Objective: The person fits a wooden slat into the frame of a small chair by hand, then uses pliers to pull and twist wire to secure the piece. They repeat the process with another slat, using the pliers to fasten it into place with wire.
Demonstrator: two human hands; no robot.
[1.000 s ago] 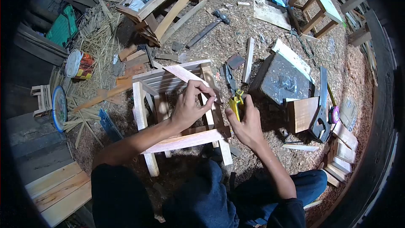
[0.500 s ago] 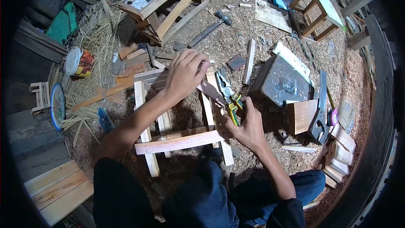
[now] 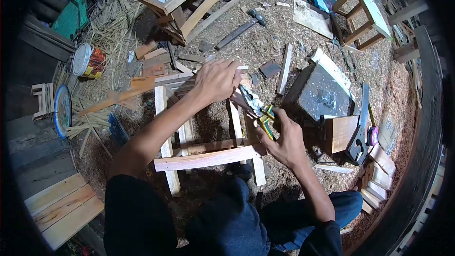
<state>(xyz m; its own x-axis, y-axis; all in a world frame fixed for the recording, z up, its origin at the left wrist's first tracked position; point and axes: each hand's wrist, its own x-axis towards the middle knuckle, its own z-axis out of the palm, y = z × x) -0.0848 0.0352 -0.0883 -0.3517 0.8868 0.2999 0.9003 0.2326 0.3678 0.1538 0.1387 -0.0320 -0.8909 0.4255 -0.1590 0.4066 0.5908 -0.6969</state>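
Observation:
A small wooden stool frame (image 3: 208, 160) stands in front of my knees, with pale legs and slightly curved rails. My left hand (image 3: 215, 80) is wrapped over its far right corner, fingers curled down and their tips hidden. In my right hand (image 3: 286, 142) is a pair of pliers (image 3: 256, 105) with yellow-and-green handles. The metal jaws point up and left, close beside my left thumb and the frame's right side rail. Whether the jaws grip anything cannot be made out.
Right of the frame sits a dark block (image 3: 322, 92), with a wood piece (image 3: 342, 132), handsaw (image 3: 362, 123) and pink tape measure (image 3: 373, 136) nearby. A hammer (image 3: 239, 33) lies beyond. Left are a paint bucket (image 3: 89, 60) and wood strips. Shavings cover the ground.
The pliers' jaws have moved up and left relative to the frame, nearer my left hand. My left hand stays on the corner. The whole view has shifted slightly.

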